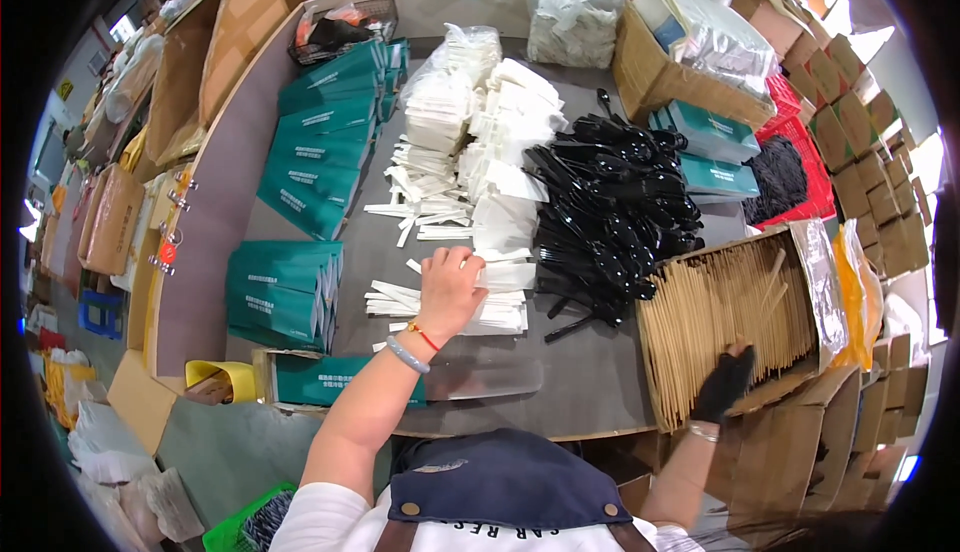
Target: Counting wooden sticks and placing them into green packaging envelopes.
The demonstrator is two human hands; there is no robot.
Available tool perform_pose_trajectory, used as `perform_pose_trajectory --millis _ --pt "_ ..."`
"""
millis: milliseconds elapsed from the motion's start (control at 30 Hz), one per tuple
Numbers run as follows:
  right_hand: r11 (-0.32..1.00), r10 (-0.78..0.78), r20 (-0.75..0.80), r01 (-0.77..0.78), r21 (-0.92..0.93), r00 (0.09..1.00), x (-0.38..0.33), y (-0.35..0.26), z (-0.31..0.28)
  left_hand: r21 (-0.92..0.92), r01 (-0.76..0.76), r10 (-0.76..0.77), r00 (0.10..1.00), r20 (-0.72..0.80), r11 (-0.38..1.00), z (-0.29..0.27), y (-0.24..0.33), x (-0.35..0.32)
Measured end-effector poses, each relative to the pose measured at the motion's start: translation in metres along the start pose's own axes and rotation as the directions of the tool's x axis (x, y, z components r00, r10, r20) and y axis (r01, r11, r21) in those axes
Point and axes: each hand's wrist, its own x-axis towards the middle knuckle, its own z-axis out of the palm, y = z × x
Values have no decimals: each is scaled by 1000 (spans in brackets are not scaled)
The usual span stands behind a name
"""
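My left hand (453, 290) bends its fingers down onto a low pile of flat white paper packets (497, 318); its fingertips are partly hidden. At the right, my right hand (727, 383), in a black fingerless glove, reaches into a cardboard box of thin wooden sticks (715, 312). Its fingers curl against the sticks, and how many they grip is hidden. Beyond the left hand lies a larger heap of white packets (435, 187). Black plastic spoons (610, 202) are piled between the two hands.
Green printed sleeves stand in stacks (283, 292) along the left, beside a clear plastic sleeve (485, 379) near the table's front edge. Green boxes (705, 142) and a red crate (815, 177) stand at the right. A raised grey wall (215, 172) borders the table.
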Motion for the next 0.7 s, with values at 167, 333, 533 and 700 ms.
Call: perform_pose_trajectory --millis 167,333,533,700 --pt "875 172 206 -246 417 963 -116 -69 78 -48 -100 99 994 -36 994 1 0 -2" --pt "916 239 579 -380 133 779 -126 -74 97 -416 46 -4 995 103 908 -30 23 -25" --pt "938 -286 542 347 -12 790 -68 -104 143 -382 352 -80 817 572 854 -53 10 -95" --pt "903 -329 610 429 -20 721 -61 -88 155 -185 100 -47 961 272 978 -50 16 -138"
